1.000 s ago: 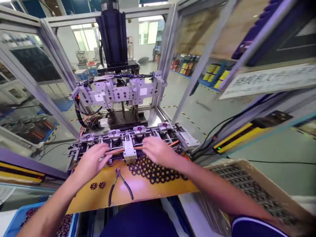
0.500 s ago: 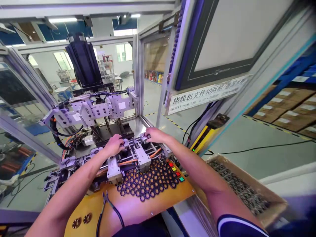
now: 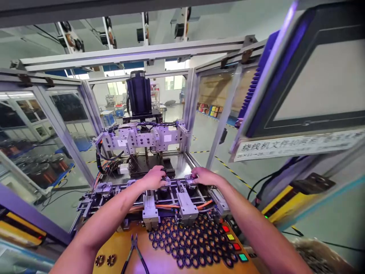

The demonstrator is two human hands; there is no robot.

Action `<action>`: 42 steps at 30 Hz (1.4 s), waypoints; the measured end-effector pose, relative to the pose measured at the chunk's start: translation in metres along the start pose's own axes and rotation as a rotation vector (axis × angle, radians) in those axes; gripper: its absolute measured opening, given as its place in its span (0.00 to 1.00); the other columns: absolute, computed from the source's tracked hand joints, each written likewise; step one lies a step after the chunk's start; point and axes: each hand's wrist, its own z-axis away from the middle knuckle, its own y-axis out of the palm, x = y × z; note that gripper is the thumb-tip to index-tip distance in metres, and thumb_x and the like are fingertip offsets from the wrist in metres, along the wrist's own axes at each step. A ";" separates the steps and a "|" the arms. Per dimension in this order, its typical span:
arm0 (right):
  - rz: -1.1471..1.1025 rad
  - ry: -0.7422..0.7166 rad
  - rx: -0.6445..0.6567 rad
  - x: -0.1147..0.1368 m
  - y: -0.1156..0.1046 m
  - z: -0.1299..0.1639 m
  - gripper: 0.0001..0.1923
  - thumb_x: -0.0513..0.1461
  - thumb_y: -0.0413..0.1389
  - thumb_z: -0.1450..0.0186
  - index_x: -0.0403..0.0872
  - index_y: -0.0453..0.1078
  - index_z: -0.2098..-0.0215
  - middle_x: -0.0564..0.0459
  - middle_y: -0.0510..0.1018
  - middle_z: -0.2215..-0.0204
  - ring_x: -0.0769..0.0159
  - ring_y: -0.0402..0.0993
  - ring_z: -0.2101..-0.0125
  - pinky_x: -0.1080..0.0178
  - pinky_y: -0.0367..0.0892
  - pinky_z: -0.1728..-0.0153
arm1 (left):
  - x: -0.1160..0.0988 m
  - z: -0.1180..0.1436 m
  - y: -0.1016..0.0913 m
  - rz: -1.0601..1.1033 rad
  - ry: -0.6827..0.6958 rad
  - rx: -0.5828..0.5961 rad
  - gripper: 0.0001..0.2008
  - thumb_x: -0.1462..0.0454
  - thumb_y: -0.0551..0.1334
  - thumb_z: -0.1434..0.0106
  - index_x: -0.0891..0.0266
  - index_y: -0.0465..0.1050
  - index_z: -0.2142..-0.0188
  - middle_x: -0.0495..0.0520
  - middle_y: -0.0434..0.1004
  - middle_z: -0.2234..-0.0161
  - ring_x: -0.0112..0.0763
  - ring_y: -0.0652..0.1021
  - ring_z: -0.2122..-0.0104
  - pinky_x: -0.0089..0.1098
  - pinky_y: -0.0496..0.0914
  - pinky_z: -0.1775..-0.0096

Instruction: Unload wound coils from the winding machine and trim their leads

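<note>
My left hand point(image 3: 154, 178) reaches over the machine bed, its fingers closed round a small dark part at the left metal holder point(image 3: 166, 184). To its right, my right hand point(image 3: 204, 176) has its fingertips closed at the right metal holder point(image 3: 190, 181). What sits between the fingers of either hand is too small and partly hidden to name. Nearer to me, many black rings point(image 3: 194, 241) with copper-coloured insides lie grouped on the orange-brown worktop point(image 3: 165, 262). Cutting pliers point(image 3: 134, 243) rest left of them with jaws pointing away. Two copper-coloured slotted rings point(image 3: 111, 260) lie further left.
Red, yellow and green square buttons point(image 3: 237, 246) line the worktop's right edge. Behind my hands stand a metal plate assembly point(image 3: 142, 139) and a black motor point(image 3: 138, 93). A screen point(image 3: 322, 80) juts in at upper right, above a yellow sensor bar point(image 3: 281, 199).
The view has turned left and tipped up, so the machine appears further right and lower. Both hands stay at the same two holders, with slight changes in the fingers.
</note>
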 end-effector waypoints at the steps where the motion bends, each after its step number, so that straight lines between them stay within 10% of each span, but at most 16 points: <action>1: -0.023 -0.020 -0.011 0.004 -0.003 0.002 0.10 0.41 0.59 0.32 0.42 0.72 0.57 0.47 0.76 0.52 0.60 0.74 0.53 0.53 0.72 0.51 | -0.006 0.013 -0.008 0.037 0.010 -0.046 0.14 0.59 0.62 0.34 0.63 0.74 0.52 0.62 0.68 0.40 0.46 0.69 0.40 0.51 0.66 0.42; 7: -0.179 -0.239 -0.075 0.064 0.021 0.059 0.09 0.39 0.53 0.31 0.45 0.73 0.66 0.43 0.71 0.45 0.55 0.69 0.46 0.52 0.64 0.42 | -0.016 0.177 -0.018 0.215 -0.120 -0.323 0.15 0.61 0.48 0.27 0.60 0.73 0.56 0.61 0.72 0.45 0.36 0.72 0.43 0.38 0.68 0.42; 12: -0.395 -0.450 -0.083 0.149 0.110 0.119 0.08 0.38 0.51 0.29 0.48 0.72 0.61 0.45 0.75 0.56 0.60 0.74 0.55 0.61 0.72 0.55 | 0.005 0.341 0.057 0.140 -0.452 -0.431 0.11 0.62 0.54 0.30 0.56 0.76 0.60 0.56 0.79 0.57 0.35 0.80 0.56 0.33 0.76 0.54; 16: -0.379 -0.621 0.044 0.217 0.204 0.122 0.06 0.33 0.53 0.31 0.47 0.73 0.60 0.48 0.77 0.61 0.65 0.75 0.60 0.65 0.73 0.58 | 0.014 0.406 0.117 0.156 -0.583 -0.335 0.08 0.60 0.60 0.35 0.57 0.78 0.64 0.56 0.81 0.62 0.40 0.81 0.61 0.39 0.76 0.57; 22: -0.310 -0.695 0.091 0.279 0.290 0.093 0.07 0.33 0.54 0.33 0.46 0.75 0.61 0.45 0.78 0.59 0.58 0.73 0.57 0.55 0.71 0.54 | 0.024 0.397 0.159 0.183 -0.613 -0.275 0.05 0.63 0.60 0.34 0.58 0.74 0.64 0.55 0.80 0.61 0.38 0.79 0.58 0.40 0.74 0.53; 30: -0.267 -0.424 -0.152 0.214 0.260 0.140 0.09 0.34 0.53 0.31 0.46 0.73 0.55 0.42 0.76 0.54 0.56 0.72 0.53 0.52 0.71 0.51 | 0.021 0.365 0.178 0.124 -0.622 -0.393 0.37 0.51 0.69 0.43 0.59 0.59 0.38 0.68 0.56 0.34 0.56 0.61 0.35 0.56 0.61 0.39; 36: -0.206 -0.225 -0.281 0.166 0.250 0.188 0.09 0.34 0.51 0.30 0.46 0.72 0.55 0.44 0.75 0.56 0.57 0.73 0.53 0.52 0.71 0.51 | 0.032 0.330 0.194 0.098 -0.580 -0.420 0.22 0.54 0.65 0.38 0.57 0.71 0.47 0.64 0.60 0.36 0.55 0.62 0.36 0.54 0.59 0.38; 42: -0.148 -0.118 -0.297 0.162 0.262 0.160 0.11 0.35 0.51 0.30 0.45 0.73 0.53 0.43 0.75 0.57 0.55 0.70 0.55 0.50 0.68 0.52 | 0.037 0.321 0.194 0.046 -0.603 -0.518 0.15 0.59 0.62 0.37 0.60 0.72 0.52 0.66 0.68 0.43 0.52 0.68 0.40 0.52 0.64 0.41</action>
